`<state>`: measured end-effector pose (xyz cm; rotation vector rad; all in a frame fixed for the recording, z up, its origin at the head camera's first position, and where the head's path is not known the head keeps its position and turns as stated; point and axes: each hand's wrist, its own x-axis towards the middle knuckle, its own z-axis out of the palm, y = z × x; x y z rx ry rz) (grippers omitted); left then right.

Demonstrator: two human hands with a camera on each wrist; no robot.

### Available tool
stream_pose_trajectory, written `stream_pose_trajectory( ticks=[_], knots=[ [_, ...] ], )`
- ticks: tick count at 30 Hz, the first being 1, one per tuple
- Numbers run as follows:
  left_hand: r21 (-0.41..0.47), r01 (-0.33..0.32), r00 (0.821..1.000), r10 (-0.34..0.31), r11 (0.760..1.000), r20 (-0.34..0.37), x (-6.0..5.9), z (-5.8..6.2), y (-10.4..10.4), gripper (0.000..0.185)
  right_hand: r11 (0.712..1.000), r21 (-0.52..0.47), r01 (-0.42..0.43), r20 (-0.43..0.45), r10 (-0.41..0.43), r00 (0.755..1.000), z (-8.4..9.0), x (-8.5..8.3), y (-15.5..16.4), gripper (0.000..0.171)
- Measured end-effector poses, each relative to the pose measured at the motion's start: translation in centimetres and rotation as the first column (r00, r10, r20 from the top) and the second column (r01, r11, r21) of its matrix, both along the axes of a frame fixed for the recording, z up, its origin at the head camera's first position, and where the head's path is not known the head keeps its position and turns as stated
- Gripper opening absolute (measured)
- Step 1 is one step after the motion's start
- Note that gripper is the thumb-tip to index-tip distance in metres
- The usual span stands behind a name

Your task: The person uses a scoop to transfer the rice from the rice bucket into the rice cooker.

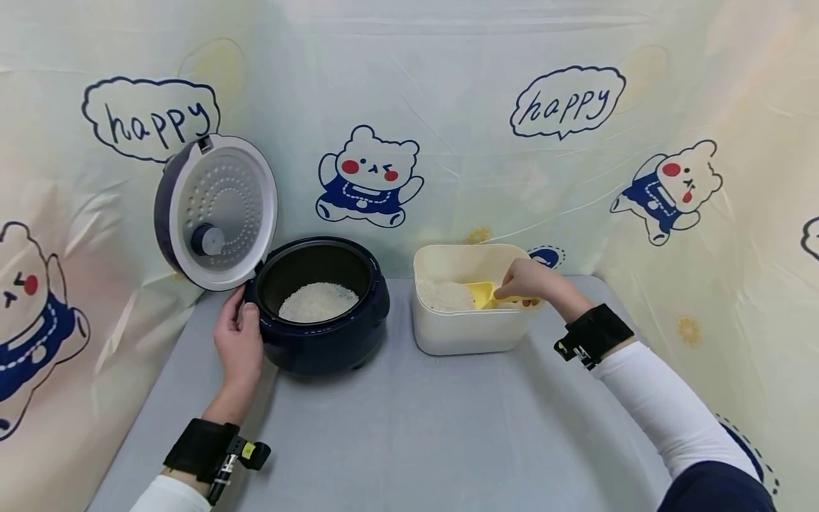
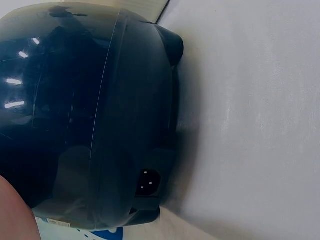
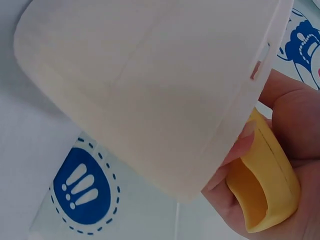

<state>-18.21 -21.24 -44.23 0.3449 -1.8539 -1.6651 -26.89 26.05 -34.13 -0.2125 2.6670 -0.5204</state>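
A dark blue rice cooker (image 1: 323, 313) stands on the grey table with its lid (image 1: 217, 210) swung up to the left; white rice (image 1: 318, 301) lies in its pot. My left hand (image 1: 239, 341) rests against the cooker's left side, fingers on its rim. The left wrist view shows the cooker's glossy body (image 2: 95, 115) close up. A white tub (image 1: 463, 327) of rice stands to the right. My right hand (image 1: 527, 282) reaches into it and grips a yellow scoop (image 1: 483, 293) by its handle (image 3: 265, 185), outside the tub's wall (image 3: 150, 90).
A grey table (image 1: 409, 427) carries both containers. A curtain printed with bears and "happy" bubbles (image 1: 566, 103) closes in the back and both sides. A power socket (image 2: 149, 182) shows low on the cooker's body.
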Motion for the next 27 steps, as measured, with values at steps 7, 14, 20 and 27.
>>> stream_pose_trajectory(
  ticks=[7,14,20,27],
  knots=[
    [-0.004,0.017,1.000,-0.017,1.000,0.000,-0.13,-0.12,-0.05,0.047,1.000,-0.011,0.014,0.012,-0.013,1.000,-0.15,-0.12,-0.31,0.031],
    [0.010,0.002,1.000,-0.002,1.000,-0.004,-0.18,-0.03,-0.10,0.045,0.994,-0.103,-0.021,0.035,0.025,0.999,-0.16,-0.20,-0.32,0.028],
    [0.000,0.012,1.000,-0.012,1.000,-0.002,-0.18,0.03,-0.01,0.046,0.987,-0.153,-0.048,0.039,0.055,0.998,-0.10,-0.23,-0.48,0.029],
    [0.026,0.004,1.000,-0.004,1.000,0.012,-0.09,-0.22,-0.08,0.045,0.978,-0.199,-0.062,0.064,0.076,0.995,-0.34,-0.28,-0.60,0.028]
  ],
)
